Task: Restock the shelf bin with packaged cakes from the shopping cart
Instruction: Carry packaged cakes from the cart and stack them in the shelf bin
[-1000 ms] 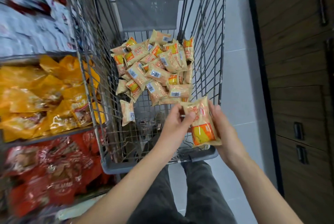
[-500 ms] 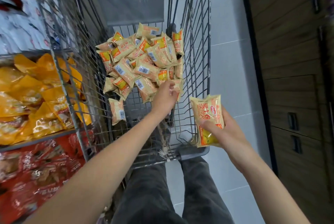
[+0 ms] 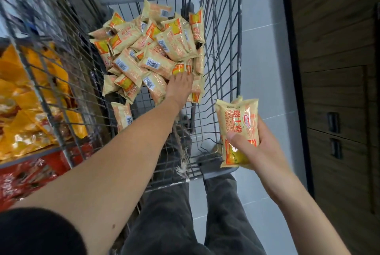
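A pile of beige-and-orange packaged cakes lies at the far end of the wire shopping cart. One pack lies apart on the cart floor, nearer to me. My left hand reaches into the near right side of the pile and touches the packs. Its fingertips are hidden among them, so a grip does not show. My right hand is outside the cart's right wall and grips a small stack of cake packs, thumb across the front.
Shelf bins stand left of the cart, one with yellow bags and a lower one with red bags. A dark wooden cabinet lines the right side, with a strip of grey floor tile between it and the cart.
My left hand let go of the stack held by both hands and went forward into the pile. My right hand moved right, outside the cart, keeping the stack.
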Demonstrator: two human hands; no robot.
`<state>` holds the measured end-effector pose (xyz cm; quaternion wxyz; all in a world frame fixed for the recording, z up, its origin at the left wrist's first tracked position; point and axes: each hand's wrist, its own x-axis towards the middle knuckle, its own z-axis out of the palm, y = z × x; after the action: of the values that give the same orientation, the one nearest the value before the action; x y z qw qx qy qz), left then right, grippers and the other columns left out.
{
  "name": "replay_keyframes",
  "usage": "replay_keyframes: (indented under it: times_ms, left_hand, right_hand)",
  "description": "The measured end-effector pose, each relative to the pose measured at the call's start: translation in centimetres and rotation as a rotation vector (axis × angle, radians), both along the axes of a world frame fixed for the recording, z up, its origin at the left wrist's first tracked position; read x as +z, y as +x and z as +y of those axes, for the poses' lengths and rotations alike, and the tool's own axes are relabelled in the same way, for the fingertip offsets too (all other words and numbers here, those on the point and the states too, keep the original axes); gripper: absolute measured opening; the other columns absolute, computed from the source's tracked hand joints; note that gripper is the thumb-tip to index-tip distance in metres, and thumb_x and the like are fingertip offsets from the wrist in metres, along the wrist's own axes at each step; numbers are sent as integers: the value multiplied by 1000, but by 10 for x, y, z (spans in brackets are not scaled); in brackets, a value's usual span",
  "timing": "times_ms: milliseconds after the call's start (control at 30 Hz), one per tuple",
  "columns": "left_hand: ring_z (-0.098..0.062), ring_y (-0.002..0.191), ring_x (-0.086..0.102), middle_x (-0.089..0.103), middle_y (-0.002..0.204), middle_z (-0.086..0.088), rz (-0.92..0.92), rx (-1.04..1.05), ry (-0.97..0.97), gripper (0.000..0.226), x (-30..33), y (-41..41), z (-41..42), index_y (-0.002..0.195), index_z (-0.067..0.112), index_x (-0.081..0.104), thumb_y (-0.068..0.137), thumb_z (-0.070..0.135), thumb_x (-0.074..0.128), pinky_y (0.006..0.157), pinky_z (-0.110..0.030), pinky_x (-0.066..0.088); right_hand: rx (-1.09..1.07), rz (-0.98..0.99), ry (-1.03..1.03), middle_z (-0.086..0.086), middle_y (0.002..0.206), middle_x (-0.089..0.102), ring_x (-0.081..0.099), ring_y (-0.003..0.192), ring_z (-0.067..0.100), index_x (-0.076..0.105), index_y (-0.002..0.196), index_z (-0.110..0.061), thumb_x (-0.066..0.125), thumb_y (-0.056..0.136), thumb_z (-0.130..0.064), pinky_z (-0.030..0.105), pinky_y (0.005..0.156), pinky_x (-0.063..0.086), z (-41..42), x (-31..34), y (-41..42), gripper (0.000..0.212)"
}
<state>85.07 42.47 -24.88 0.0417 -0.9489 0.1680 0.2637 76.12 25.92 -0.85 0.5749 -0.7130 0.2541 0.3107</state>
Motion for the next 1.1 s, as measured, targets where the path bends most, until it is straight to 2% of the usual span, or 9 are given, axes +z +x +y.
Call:
replay_keyframes:
  times_ms: [67,167,267,367,467,600,800,967,1100]
  left_hand:
    - [-31,107,50,50,119,-16,94,187,-166,51,8,1,2,129,4,31,85,9,56,85,-39,45]
    - [-27,89,58,52,115,-10,435,825,-598,50,41,-7,7,133,7,28,92,26,51,70,-34,48]
    - [-26,97,64,59,116,-15,880,1339,-1153,45,98,-29,20,137,7,34,95,17,46,83,-38,54]
    - [-21,84,68,65,97,-13,1086,1483,-1582,34,161,-62,30,124,9,45,90,11,44,74,-34,57]
    - [-21,73,65,64,87,-12,1065,1597,-1697,44,213,-97,22,120,7,48,78,20,54,72,-37,57]
    - [-18,73,69,71,85,-8,852,1598,-1705,49,263,-154,2,118,10,50,77,34,61,71,-34,58]
    - [-18,89,70,71,105,-11,324,1807,-1798,37,304,-266,-35,119,9,57,84,22,60,70,-29,57]
    - [-11,71,70,74,85,1,-209,2072,-1818,16,340,-371,-77,103,16,61,91,9,51,53,-22,53]
    - [-13,79,65,67,97,-1,-752,2185,-1676,25,372,-457,-83,106,18,50,90,-2,51,62,-28,53]
  right_hand:
    - [10,-4,-7,-38,86,62,62,80,-12,48,100,-52,65,84,-30,5,51,46,0,3,0,32]
    - [16,-24,-14,-36,86,63,63,80,-11,48,102,-50,64,85,-28,5,52,46,-4,9,1,33]
    - [30,-53,-11,-32,87,65,64,80,-7,49,108,-48,64,87,-24,7,54,47,-8,18,1,35]
    - [62,-77,13,-30,84,66,65,78,-6,51,102,-47,63,88,-21,7,55,47,-11,28,-3,32]
    - [119,-105,49,-31,83,66,65,77,-6,51,99,-46,63,88,-20,7,56,47,-14,42,-14,31]
    - [220,-148,124,-31,87,67,65,77,-6,51,103,-48,63,87,-19,8,56,48,-28,60,-41,34]
    - [454,-137,264,-23,89,70,67,76,-2,55,106,-42,65,69,-37,13,58,49,-55,86,-84,38]
    - [667,-91,325,-13,99,72,69,89,11,58,110,-41,71,79,-33,28,74,53,-58,106,-124,34]
    - [934,-90,380,-10,98,72,69,90,14,61,104,-41,70,78,-33,36,80,53,-19,131,-165,28]
